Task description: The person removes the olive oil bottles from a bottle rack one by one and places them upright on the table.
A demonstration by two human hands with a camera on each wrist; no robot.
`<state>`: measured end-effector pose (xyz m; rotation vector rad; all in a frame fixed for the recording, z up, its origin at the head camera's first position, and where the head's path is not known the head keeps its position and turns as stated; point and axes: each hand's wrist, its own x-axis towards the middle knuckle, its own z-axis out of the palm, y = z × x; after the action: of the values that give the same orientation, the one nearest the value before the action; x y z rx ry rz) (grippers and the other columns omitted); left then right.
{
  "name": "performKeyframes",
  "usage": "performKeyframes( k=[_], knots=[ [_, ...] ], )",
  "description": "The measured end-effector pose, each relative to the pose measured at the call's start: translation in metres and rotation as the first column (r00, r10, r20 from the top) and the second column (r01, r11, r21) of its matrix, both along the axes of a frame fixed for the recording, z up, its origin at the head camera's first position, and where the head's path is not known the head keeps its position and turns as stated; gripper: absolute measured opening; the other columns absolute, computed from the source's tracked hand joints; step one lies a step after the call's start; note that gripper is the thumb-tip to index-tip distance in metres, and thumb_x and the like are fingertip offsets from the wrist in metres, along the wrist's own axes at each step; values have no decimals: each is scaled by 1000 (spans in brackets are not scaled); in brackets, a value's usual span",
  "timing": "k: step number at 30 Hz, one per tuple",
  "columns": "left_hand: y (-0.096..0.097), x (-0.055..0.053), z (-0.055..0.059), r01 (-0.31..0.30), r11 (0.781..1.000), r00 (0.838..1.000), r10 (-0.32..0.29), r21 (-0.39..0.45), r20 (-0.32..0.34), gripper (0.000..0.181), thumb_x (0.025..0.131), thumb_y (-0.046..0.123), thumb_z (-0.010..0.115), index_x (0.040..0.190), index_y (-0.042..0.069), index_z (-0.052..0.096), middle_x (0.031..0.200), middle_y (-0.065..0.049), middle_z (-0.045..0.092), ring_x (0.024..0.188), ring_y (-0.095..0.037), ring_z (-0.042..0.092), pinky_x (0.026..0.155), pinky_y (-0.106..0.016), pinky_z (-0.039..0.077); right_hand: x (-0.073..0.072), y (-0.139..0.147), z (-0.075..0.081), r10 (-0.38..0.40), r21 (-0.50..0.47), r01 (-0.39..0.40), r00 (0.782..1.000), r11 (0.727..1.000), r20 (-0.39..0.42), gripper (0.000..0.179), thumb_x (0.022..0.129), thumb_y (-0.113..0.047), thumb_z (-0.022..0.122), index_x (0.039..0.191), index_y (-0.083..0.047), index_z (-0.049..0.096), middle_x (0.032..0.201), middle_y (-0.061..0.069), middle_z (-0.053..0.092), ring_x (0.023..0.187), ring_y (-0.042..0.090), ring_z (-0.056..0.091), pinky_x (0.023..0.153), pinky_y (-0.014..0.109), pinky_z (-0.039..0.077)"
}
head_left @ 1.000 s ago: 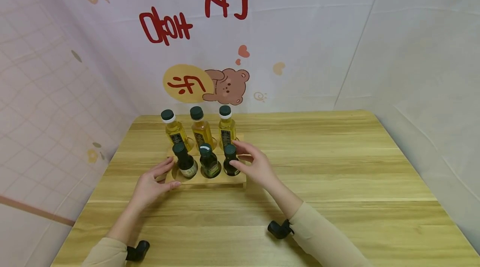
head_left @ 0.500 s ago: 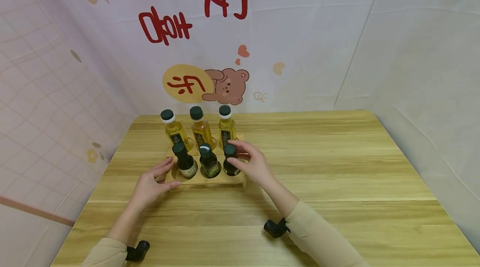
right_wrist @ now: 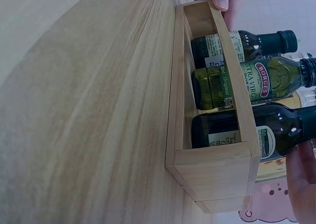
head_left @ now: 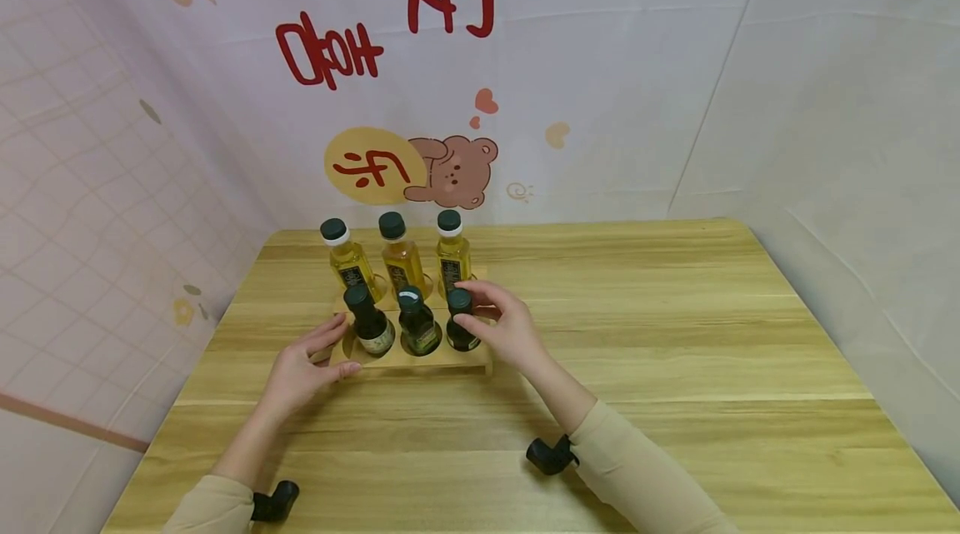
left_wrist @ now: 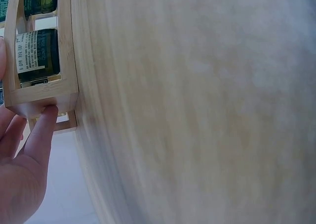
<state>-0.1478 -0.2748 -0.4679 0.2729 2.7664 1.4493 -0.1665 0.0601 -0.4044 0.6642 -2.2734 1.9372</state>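
Note:
A two-tier wooden bottle rack (head_left: pixel 416 360) stands on the table with dark bottles in its lower front row. My left hand (head_left: pixel 295 378) holds the rack's left end, thumb at the front edge; in the left wrist view a finger presses the end panel (left_wrist: pixel 61 101). With thumb and fingers, my right hand (head_left: pixel 512 336) grips the front-right dark glass bottle (right_wrist: pixel 276 127) near its neck. That bottle sits in its slot. Beside it are a green olive oil bottle (head_left: pixel 421 331) and a dark bottle with a pale label (head_left: pixel 372 327).
Behind, on the higher tier, stand yellow oil bottles (head_left: pixel 452 255) and an amber one (head_left: pixel 402 261), all with dark green caps. The wooden table (head_left: pixel 660 351) stretches right and forward. A printed white cloth (head_left: pixel 600 59) hangs behind it.
My right hand has shifted slightly left, closing in around the front-right bottle's neck. The left hand and rack look unmoved.

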Motion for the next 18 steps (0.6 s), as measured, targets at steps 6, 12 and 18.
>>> performKeyframes(
  k=[6,12,18],
  knots=[
    [0,0,0,1,1000,1000,-1,-10,-2,76,81,29,84,143,2,51,155,-9,39,138,-32,40,95,-41,51,1,0,0,2,-5,-2,1000,1000,-14,39,86,6,73,124,8,63,111,25,65,102,42,63,92,56,53],
    [0,0,0,3,1000,1000,-3,-17,-1,76,80,29,84,144,2,51,155,-10,39,138,-33,40,94,-42,51,2,1,2,2,-23,-3,999,1000,-53,39,85,8,74,123,9,63,109,26,65,100,42,63,90,58,53],
    [0,0,1,1,1000,1000,-1,-13,2,76,80,30,84,144,4,52,155,-8,39,138,-32,40,94,-42,52,-2,4,0,-29,-82,20,994,996,-107,39,83,11,73,121,9,64,110,25,66,97,40,64,89,54,55]
  ],
)
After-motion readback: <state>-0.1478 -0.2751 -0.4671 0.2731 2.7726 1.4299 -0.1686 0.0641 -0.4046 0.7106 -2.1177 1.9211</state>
